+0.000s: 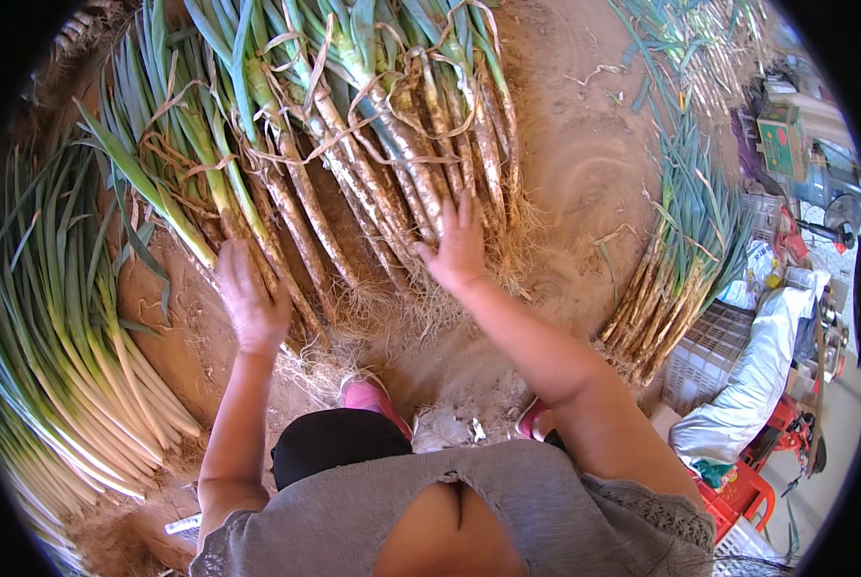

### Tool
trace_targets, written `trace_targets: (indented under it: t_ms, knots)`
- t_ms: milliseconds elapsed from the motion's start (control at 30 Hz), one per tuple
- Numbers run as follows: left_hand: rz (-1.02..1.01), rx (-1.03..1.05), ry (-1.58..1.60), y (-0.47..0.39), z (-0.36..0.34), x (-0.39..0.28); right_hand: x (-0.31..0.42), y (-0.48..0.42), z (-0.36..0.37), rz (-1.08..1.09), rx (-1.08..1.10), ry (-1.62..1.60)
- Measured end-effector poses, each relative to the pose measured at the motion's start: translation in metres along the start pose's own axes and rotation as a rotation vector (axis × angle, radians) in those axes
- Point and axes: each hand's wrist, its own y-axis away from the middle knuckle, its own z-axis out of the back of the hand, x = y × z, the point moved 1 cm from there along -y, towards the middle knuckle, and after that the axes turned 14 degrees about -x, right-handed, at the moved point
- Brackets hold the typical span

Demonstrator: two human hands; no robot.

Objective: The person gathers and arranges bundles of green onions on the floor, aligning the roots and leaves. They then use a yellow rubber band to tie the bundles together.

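Note:
A wide heap of unpeeled Welsh onions [394, 173] lies on the earth floor before me, its soil-stained stalks and stringy roots pointing my way. Dry, twisted leaves hang across the stalks. Over the heap's left side is my left hand [251, 301], slightly blurred, palm down, with nothing held. My right hand [461, 249] is spread over the root end of the thicker stalks at the right. It appears to touch them but closes on none. To the left, cleaned onions [91, 360] with pale, smooth stalks lie in a neat row.
At the right lies another bunch of dirty onions [672, 267], with more onions [712, 50] beyond it. Along that side stand a grey plastic crate [712, 339], a white sack [748, 382], a red plastic crate [737, 498] and a green carton [782, 141]. A pink shoe [376, 400] is near the roots.

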Motion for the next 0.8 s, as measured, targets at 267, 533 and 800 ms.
trace_targets:
  t_ms: [267, 533, 800]
  knots:
    - [-0.779, 0.758, -0.112, -0.035, -0.114, -0.093, -0.036, -0.002, -0.011, 0.044, -0.055, -0.01]
    - [-0.809, 0.475, 0.066, -0.008, -0.084, -0.013, -0.039, -0.012, 0.04, 0.192, -0.231, 0.061]
    - [-0.647, 0.293, 0.178, -0.011, -0.057, -0.017, 0.06, 0.036, -0.021, 0.035, 0.221, -0.332]
